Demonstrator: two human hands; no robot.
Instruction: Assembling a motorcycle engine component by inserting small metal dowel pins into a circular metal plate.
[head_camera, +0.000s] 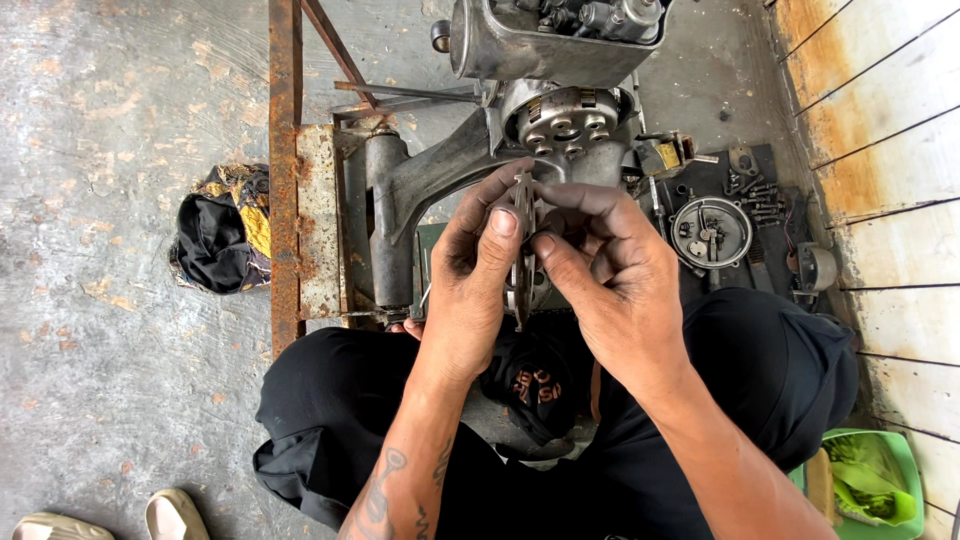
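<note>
My left hand (470, 270) and right hand (600, 265) pinch a thin grey metal plate (521, 255) edge-on, before a grey engine casing (440, 175).

The thin plate (521, 250) is dull grey metal. The engine casing (440, 175) is matt cast metal, the frame (285, 170) rough with rust, the floor (110, 300) worn concrete, the trousers (770, 370) black cloth.
</note>
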